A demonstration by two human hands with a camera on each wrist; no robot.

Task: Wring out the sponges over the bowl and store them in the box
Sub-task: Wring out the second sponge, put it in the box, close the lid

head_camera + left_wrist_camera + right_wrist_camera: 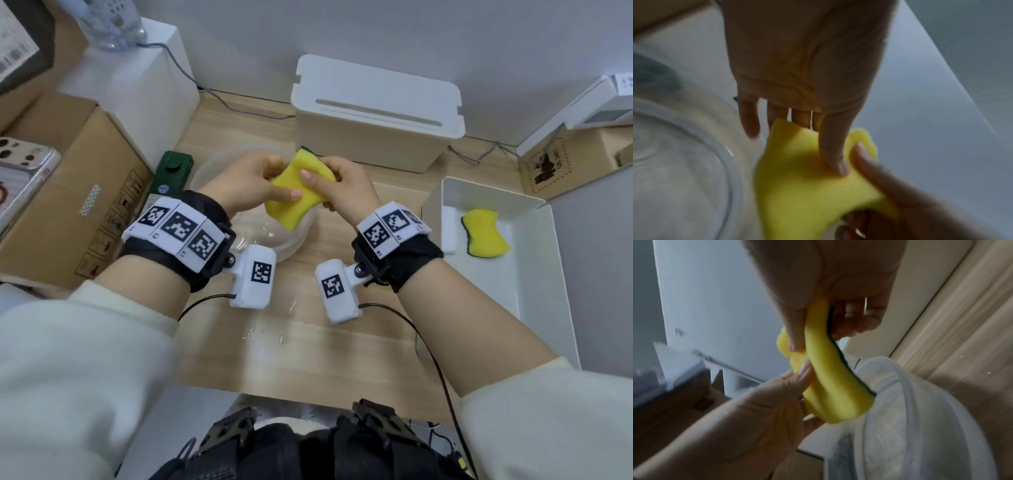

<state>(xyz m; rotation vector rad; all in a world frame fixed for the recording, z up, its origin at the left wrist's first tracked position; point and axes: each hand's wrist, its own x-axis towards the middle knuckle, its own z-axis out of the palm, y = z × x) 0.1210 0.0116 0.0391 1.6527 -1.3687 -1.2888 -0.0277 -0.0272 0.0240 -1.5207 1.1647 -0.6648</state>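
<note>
While both hands [253, 183] twist the sponge [297, 192], another [484, 233] lies boxed.

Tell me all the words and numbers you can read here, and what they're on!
None can be read for sure.
Wrist bands: black-and-white square code patterns, tiny marks under them too small.
Cardboard box: printed symbols, blurred.
Brown box: dark stamp, upside down, unreadable.
Green device: round sticker, too small.
Barcode label: bars only.

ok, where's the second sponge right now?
Head view, right side: the second sponge lies in the open white box, beside a white block, apart from both hands.
</note>
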